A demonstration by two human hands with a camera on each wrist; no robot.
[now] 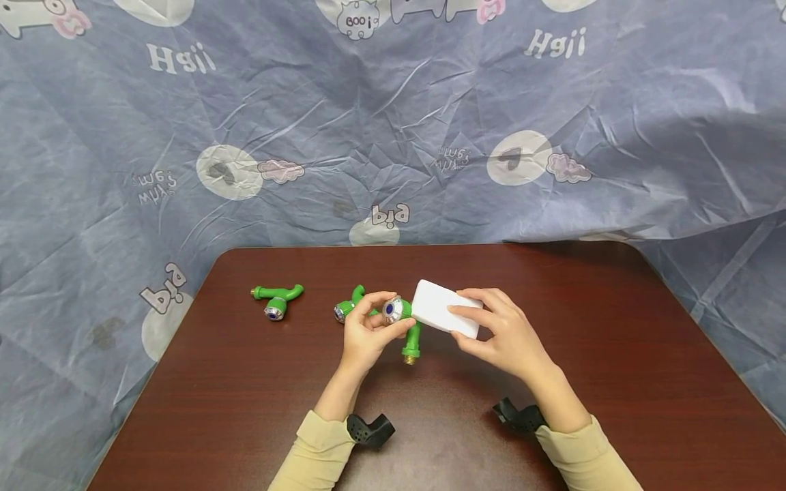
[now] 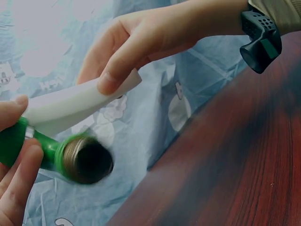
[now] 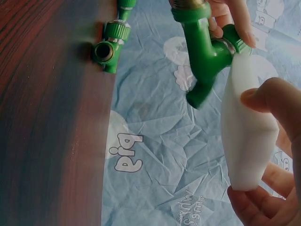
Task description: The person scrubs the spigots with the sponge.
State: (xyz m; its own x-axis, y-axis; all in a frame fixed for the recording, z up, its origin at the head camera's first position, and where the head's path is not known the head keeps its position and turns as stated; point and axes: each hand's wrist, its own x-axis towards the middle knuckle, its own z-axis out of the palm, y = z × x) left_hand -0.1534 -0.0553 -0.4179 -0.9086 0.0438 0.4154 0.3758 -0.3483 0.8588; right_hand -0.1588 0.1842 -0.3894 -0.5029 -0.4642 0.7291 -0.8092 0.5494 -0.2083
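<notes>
Glossy plastic tap (image 1: 414, 334), metal thread (image 2: 71, 159); smooth matt block (image 1: 437, 308); wood-look table (image 1: 245, 389); creased cloth (image 1: 368, 102)

White block (image 1: 437, 307) against green tap (image 1: 413, 337)

Left grip (image 1: 365, 335) is hiding part of the middle green tap (image 1: 343, 312) in the head view. Left wrist view's cropping the held tap (image 2: 49, 151), right wrist view's chopping the right grip (image 3: 284, 101), and the badge (image 1: 273, 316) on the far-left tap (image 1: 278, 294) is looking too tiny to read.
</notes>
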